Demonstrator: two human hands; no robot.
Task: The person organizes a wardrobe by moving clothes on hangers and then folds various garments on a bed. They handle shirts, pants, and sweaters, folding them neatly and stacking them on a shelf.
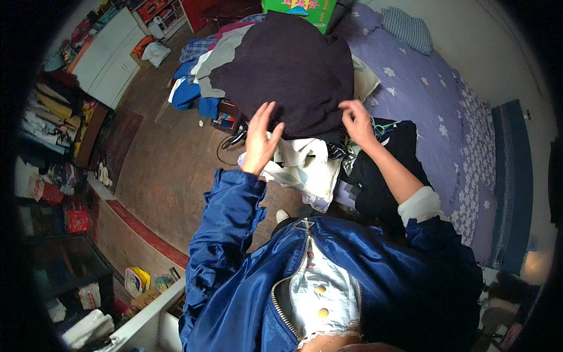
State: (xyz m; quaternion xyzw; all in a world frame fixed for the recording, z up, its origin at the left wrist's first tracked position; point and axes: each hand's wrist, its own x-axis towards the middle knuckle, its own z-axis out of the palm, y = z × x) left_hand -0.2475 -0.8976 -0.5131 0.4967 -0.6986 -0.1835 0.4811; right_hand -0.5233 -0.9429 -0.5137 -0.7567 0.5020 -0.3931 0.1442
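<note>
A dark purplish-black cloth garment [290,75] lies spread over a heap before me, its near edge draping down. My left hand [263,141] is at its near left edge, fingers apart and nothing gripped. By the near right edge is my right hand [357,123], its fingers curled; whether it pinches the cloth cannot be made out. Under the dark garment hangs a white cloth with a leaf print [308,174]. Black clothing [391,149] and a teal hanger [383,127] lie below my right forearm.
A bed with a purple floral sheet [422,119] runs along the right, bearing a checked pillow [407,31]. Grey cloth [224,61] and blue clothes [187,94] overhang the heap's left. Behind it stands a green box [323,20]. A black cable [222,152] loops near the floor.
</note>
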